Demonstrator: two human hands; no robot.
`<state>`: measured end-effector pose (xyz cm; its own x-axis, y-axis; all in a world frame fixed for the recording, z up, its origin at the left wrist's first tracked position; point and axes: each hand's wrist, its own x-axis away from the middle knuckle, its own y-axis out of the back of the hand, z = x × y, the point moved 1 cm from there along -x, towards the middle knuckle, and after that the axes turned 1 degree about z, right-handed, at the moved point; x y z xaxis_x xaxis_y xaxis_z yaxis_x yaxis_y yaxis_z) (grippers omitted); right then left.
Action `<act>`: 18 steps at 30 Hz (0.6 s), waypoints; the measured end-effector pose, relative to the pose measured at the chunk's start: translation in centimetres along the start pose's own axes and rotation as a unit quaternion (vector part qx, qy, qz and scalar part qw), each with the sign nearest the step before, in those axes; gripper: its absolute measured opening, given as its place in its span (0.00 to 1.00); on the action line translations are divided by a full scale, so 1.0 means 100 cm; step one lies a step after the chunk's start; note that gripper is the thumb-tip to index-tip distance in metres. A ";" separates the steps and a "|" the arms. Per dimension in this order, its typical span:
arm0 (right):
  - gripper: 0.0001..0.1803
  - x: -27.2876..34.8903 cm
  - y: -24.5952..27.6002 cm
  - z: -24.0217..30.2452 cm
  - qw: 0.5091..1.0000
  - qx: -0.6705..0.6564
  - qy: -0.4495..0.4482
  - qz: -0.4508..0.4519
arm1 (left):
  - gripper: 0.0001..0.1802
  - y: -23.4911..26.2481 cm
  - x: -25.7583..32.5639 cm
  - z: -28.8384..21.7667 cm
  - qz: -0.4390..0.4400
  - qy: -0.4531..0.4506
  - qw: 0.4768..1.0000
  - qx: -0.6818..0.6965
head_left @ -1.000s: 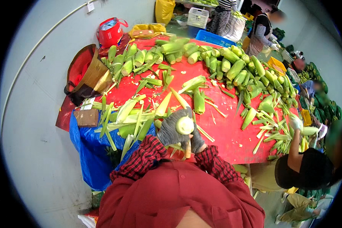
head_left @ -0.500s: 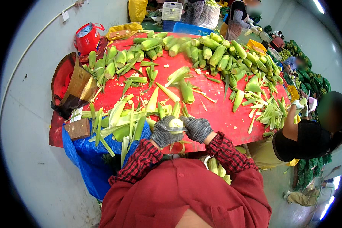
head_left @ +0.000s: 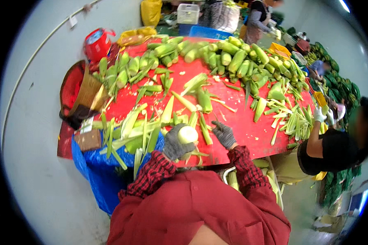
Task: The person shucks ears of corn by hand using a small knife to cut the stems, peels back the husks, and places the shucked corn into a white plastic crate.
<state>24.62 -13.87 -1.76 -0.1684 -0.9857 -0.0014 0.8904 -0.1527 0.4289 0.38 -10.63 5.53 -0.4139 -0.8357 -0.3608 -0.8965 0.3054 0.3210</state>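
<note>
My left hand (head_left: 176, 143), in a grey knit glove, grips an ear of corn (head_left: 187, 135) near the table's front edge. The round, pale cut end of the ear faces up, while its lower part is hidden. To the right and apart from the ear, my gloved right hand (head_left: 224, 134) is curled above the red table. The knife in it is seen almost edge-on, and its blade can hardly be made out. A strip of green husk (head_left: 205, 130) lies between my hands. Loose husk leaves (head_left: 129, 122) lie left of my left hand.
Unhusked corn (head_left: 237, 59) is heaped along the far side of the red table (head_left: 241, 126). Blue sheeting (head_left: 90, 171) hangs at the near left, beside a brown block (head_left: 88, 140). A co-worker (head_left: 329, 153) stands close on the right. A basket (head_left: 279, 192) holding corn is below the table edge.
My right hand has moved right, taking the knife away from the ear's end. My left hand still holds the ear, now tilted to show a broad pale cut face. The view has shifted slightly.
</note>
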 end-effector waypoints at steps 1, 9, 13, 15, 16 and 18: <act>0.22 0.005 -0.005 0.003 0.990 -0.137 -0.010 0.014 | 0.34 -0.002 -0.003 0.000 -0.013 0.029 0.994 0.100; 0.37 0.093 -0.040 0.041 0.922 -0.351 0.012 0.164 | 0.27 -0.049 -0.025 0.062 0.080 0.319 0.797 0.507; 0.33 0.148 -0.041 -0.018 0.908 -0.417 -0.033 -0.025 | 0.29 -0.086 -0.025 0.079 0.193 0.340 0.853 0.346; 0.29 0.186 -0.031 -0.031 0.891 -0.428 -0.071 -0.134 | 0.27 -0.097 -0.019 0.084 0.195 0.384 0.836 0.340; 0.28 0.204 -0.039 -0.047 0.857 -0.468 -0.094 -0.196 | 0.25 -0.099 -0.017 0.097 0.212 0.396 0.826 0.340; 0.26 0.250 -0.059 -0.111 0.821 -0.448 -0.175 -0.308 | 0.20 -0.109 -0.010 0.091 0.236 0.424 0.813 0.323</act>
<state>19.87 -38.36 -14.36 -0.6750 -0.6451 0.3581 0.5176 -0.7599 -0.3932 9.16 -8.98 -5.57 -0.7238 -0.4864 0.4894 -0.6785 0.6306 -0.3768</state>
